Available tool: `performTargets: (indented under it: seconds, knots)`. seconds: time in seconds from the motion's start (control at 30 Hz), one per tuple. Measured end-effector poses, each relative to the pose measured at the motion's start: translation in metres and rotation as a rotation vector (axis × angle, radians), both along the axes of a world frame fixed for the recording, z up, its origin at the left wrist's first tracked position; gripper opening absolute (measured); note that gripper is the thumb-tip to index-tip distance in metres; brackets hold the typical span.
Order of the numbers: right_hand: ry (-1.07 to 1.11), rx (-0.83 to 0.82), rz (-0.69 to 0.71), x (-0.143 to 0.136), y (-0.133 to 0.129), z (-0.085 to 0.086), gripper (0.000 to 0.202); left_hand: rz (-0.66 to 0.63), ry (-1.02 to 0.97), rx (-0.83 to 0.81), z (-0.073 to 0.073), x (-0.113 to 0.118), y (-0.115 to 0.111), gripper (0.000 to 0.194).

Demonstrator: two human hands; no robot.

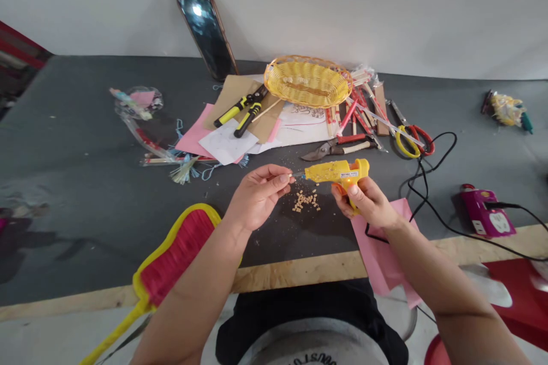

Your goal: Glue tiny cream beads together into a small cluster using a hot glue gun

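My right hand (363, 201) is wrapped around the handle of a yellow glue gun (329, 171), whose nozzle points left. Facing that nozzle, my left hand (263, 194) pinches a tiny pale piece (291, 175) between thumb and fingertips; it looks like a bit of cut wood, though most of it is covered. The nozzle tip is right by the fingertips, with a thin clear strand between. Below both hands lies a small pile of short cut wooden bits (306, 201) on the dark tabletop.
Behind are pruning shears (329, 149), black-and-yellow pliers (246, 111), a wicker basket (309, 84), scissors (411, 137) and a leaning phone (206, 34). A black cord (428, 182) loops at right near a purple power socket (488, 212). A red-and-yellow fan-shaped piece (177, 251) sits at left.
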State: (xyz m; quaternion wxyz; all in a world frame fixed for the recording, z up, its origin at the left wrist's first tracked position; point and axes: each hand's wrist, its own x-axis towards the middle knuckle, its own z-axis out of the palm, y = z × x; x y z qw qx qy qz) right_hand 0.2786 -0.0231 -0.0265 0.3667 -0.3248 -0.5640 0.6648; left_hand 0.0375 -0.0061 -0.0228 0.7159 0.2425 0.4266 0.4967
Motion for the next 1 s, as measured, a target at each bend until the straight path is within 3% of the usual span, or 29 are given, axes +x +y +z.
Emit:
performTargets:
  seconds: [0.47, 0.67, 0.77, 0.9, 1.0]
  knots:
    - [0.108, -0.109, -0.026, 0.003, 0.000, -0.001, 0.045, 0.026, 0.004, 0.014, -0.002, -0.002, 0.001, 0.024]
    - [0.202, -0.224, -0.193, 0.007, 0.006, 0.003, 0.050, 0.026, -0.025, 0.031, 0.001, -0.002, 0.002, 0.023]
    - [0.205, -0.245, -0.343, 0.015, 0.016, 0.004, 0.053, 0.032, -0.045, 0.032, 0.001, -0.002, 0.003, 0.024]
    - [0.076, -0.283, -0.532, 0.028, 0.028, 0.003, 0.049, 0.036, -0.054, 0.029, 0.001, -0.003, 0.003, 0.025]
    - [-0.045, -0.266, -0.596, 0.034, 0.035, 0.001, 0.049, 0.039, -0.064, 0.031, 0.001, -0.003, 0.003, 0.026]
